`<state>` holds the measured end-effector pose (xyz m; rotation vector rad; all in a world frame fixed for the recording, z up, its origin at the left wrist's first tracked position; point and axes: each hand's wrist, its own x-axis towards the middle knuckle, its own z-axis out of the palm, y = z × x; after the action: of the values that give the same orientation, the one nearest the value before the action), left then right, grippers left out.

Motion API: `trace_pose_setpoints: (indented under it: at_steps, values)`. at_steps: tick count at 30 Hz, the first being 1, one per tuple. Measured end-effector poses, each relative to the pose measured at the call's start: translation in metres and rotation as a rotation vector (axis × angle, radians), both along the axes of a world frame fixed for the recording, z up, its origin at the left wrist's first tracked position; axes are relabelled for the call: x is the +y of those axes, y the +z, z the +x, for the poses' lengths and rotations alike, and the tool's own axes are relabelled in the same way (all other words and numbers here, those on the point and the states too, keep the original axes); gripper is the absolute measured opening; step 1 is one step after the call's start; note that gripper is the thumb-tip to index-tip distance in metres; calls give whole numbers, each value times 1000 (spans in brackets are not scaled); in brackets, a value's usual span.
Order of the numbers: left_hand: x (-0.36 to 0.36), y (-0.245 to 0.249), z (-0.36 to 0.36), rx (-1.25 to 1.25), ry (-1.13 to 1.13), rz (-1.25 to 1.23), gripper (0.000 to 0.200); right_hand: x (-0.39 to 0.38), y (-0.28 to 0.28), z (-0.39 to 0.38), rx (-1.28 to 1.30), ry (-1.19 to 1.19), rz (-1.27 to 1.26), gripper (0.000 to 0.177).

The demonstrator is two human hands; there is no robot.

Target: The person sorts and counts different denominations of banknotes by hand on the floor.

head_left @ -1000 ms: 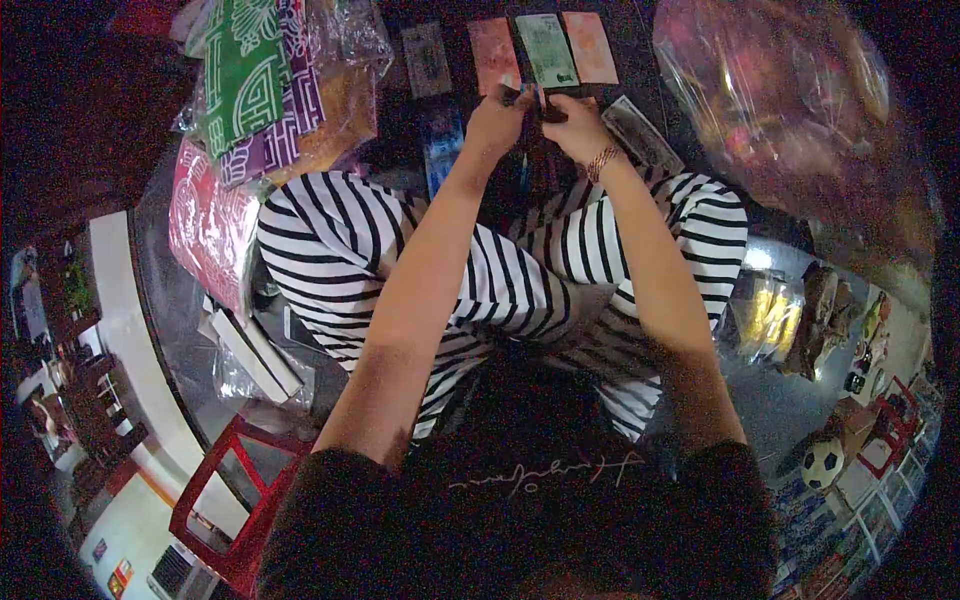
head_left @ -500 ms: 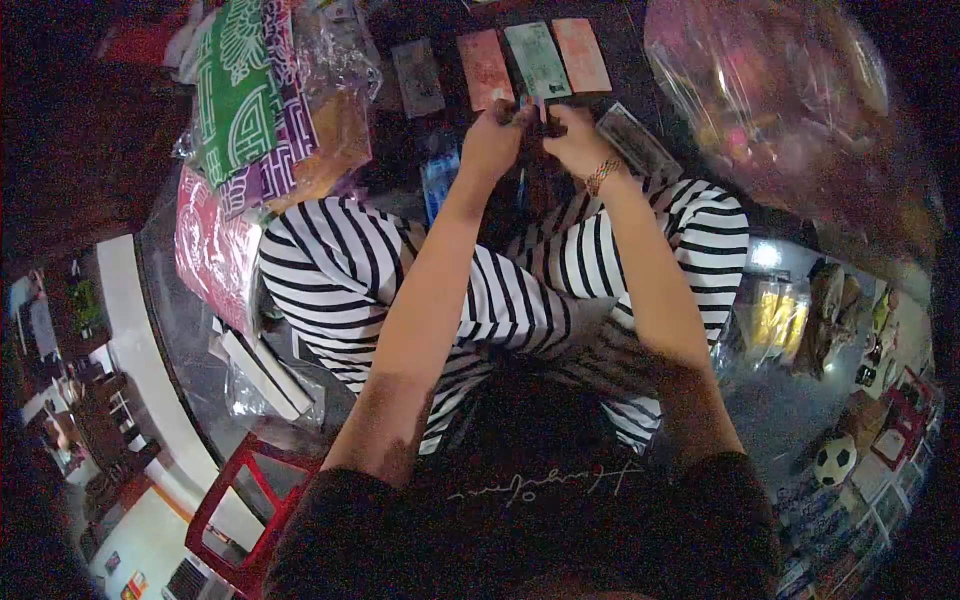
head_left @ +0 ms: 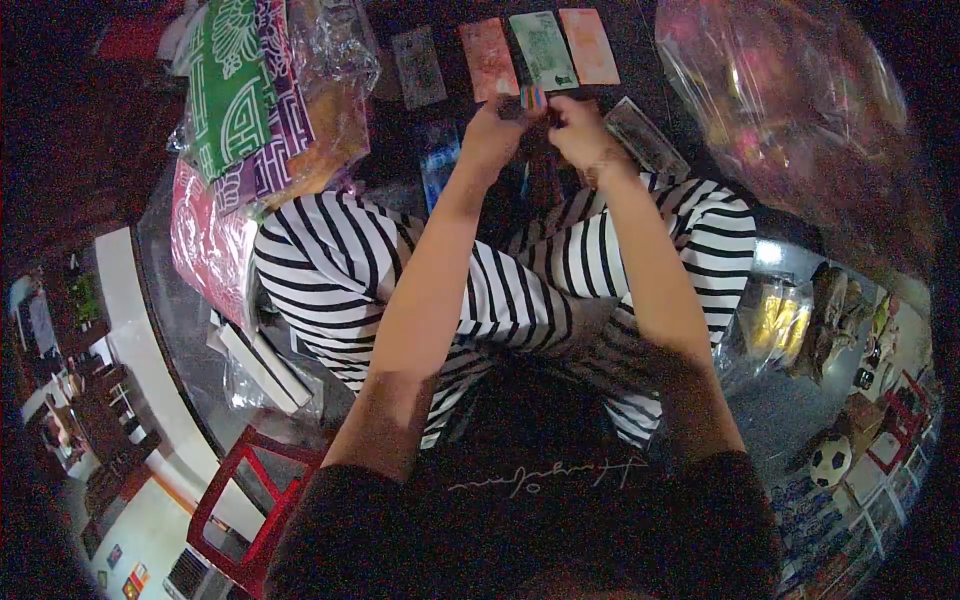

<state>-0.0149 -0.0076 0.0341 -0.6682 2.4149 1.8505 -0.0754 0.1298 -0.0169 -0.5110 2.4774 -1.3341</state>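
My left hand point(head_left: 492, 138) is closed, its fingers on a small piece with multicoloured stripes point(head_left: 533, 98). My right hand point(head_left: 580, 135) is closed at the right end of this piece, with fingertips pinched together. Just beyond my hands lie a red banknote-like slip point(head_left: 488, 58), a green slip point(head_left: 544, 50) and an orange-red slip point(head_left: 590, 46). A dark grey slip point(head_left: 418, 67) lies further left. Near my left forearm is a blue slip or packet point(head_left: 438, 160). Beside my right wrist rests a grey-and-white slip point(head_left: 650, 140), set at a slant.
Plastic-wrapped bundles in green point(head_left: 228, 100) and pink point(head_left: 208, 235) stand on the left. A large clear plastic bag point(head_left: 790, 90) bulges at the right. My crossed legs in striped trousers point(head_left: 330, 250) lie below my hands. A yellow packet point(head_left: 780, 325) sits by my right knee.
My hands have turned slightly, so the striped piece between them shows more of its face. The slips and bags have shifted only a little in view.
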Motion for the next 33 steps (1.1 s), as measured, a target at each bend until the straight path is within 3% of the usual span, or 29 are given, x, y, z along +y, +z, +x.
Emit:
trace_pose_setpoints:
  at_steps: [2,5,8,11,13,16,18,20,21,22,24,25,27,31,33]
  values:
    - [1,-9,1,-25,13,-19,44,-2,11,0,-37,18,256,37]
    - [-3,4,-8,-63,43,-30,43,-7,13,1,5,-77,138,36]
    - [-3,-18,2,-81,-51,-90,41,-10,29,11,45,-90,196,38]
    - [-6,-20,-12,76,90,100,39,-9,16,4,44,-52,181,39]
    - [-8,-22,-8,-100,37,45,39,-7,30,17,-2,-31,212,40]
    - [-5,-13,-5,-9,57,33,40,-20,38,1,42,-38,202,40]
    - [-1,-2,9,-152,15,-64,40,-17,47,13,-56,-83,320,41]
    - [-1,17,-3,-176,83,-198,39,-12,46,17,200,-29,309,44]
    - [-5,-3,-4,-24,12,-152,39,-13,41,3,126,-9,334,44]
    - [-6,-25,2,-33,29,-147,39,-11,38,5,18,27,369,44]
    - [-17,-37,-6,-81,77,510,41,-11,45,23,51,7,399,44]
    - [-19,-30,-11,-53,72,495,41,-14,50,19,102,-31,429,44]
    - [-9,-20,-2,-27,56,-23,41,-9,8,4,117,-17,357,44]
    - [-4,-3,-1,-129,64,-14,44,1,5,-2,-210,-24,163,42]
    - [-4,11,4,2,60,269,50,1,16,0,-339,-35,77,41]
